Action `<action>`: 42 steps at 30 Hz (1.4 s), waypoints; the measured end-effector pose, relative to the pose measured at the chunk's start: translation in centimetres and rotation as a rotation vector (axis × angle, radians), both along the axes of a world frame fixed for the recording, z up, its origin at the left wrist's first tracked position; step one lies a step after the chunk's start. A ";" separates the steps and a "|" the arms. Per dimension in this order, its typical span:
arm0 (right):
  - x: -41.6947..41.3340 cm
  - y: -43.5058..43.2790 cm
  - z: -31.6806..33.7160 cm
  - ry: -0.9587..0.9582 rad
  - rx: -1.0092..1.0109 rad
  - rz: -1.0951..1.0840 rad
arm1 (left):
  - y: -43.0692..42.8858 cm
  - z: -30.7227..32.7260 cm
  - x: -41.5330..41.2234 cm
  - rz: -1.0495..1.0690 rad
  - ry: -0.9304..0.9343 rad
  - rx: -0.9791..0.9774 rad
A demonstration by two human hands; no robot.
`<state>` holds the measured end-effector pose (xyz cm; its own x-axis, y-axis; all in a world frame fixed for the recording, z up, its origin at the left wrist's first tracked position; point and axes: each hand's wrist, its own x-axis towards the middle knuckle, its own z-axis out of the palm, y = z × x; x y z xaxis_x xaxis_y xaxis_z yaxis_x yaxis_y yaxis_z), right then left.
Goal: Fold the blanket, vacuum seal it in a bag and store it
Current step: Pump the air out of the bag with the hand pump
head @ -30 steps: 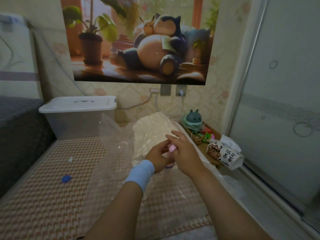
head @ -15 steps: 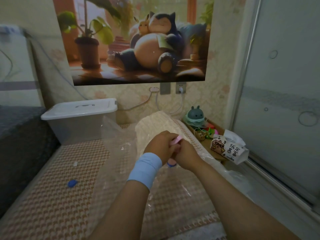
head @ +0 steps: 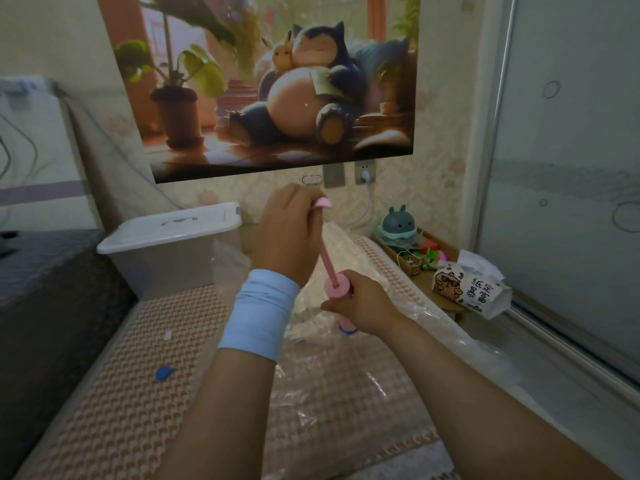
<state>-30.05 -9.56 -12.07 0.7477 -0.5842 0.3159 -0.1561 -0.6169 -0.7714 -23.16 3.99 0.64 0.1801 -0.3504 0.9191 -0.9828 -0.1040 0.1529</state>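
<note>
- My left hand [head: 287, 237] is clenched round the pink plunger handle [head: 322, 203], with the rod [head: 327, 258] drawn out above my right hand [head: 363, 303], which grasps the pump barrel [head: 337, 287].
- Under that lower grip the barrel's foot meets the blue valve [head: 348, 330] of the vacuum bag [head: 346, 393]. The folded blanket [head: 341, 242] lies inside the bag, just beyond my knuckles.
- If I push down crooked, the foot may slip off the valve (air would creep back in).
- Yanking higher could pull the rod clean out.

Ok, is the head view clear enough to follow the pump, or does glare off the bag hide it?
Head view: dim warm light, yet the pump is fairly sharp, no motion blur; mild sheen on the bag hides nothing; wide-angle lens bends the door frame at right.
</note>
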 end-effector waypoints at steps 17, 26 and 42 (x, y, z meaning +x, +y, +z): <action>0.8 1.2 0.6 0.046 -0.091 -0.042 | 3.6 0.5 1.9 0.180 0.012 0.055; 1.7 1.9 0.6 0.143 -0.159 -0.055 | 0.6 -6.5 3.5 0.081 0.359 0.653; 1.8 1.7 0.3 0.097 -0.157 -0.180 | 0.2 -5.0 2.8 0.033 0.286 0.464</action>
